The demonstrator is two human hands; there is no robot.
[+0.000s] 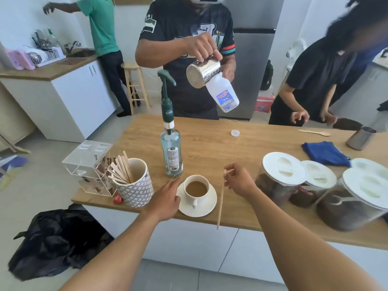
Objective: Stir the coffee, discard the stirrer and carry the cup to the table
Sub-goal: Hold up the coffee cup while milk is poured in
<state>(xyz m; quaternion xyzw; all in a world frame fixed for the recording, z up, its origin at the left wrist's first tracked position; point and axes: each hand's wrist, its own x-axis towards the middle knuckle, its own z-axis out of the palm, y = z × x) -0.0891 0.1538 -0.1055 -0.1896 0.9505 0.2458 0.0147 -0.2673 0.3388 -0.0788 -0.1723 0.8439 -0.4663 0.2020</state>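
Observation:
A white cup (pixel 196 189) of milky coffee stands on a white saucer (pixel 206 208) near the front edge of the wooden counter (pixel 210 143). My left hand (pixel 165 199) lies flat on the counter with its fingers apart, touching the saucer's left rim. My right hand (pixel 239 180) pinches the top of a long wooden stirrer (pixel 220 203), which hangs down just right of the saucer, outside the cup, its tip past the counter edge.
A syrup pump bottle (pixel 171 148) stands behind the cup. A patterned mug of stirrers (pixel 134 185) and a clear box (pixel 90 162) sit left. Lidded coffee jars (pixel 281 177) crowd the right. A black bin bag (pixel 56 240) lies on the floor left. People stand across the counter.

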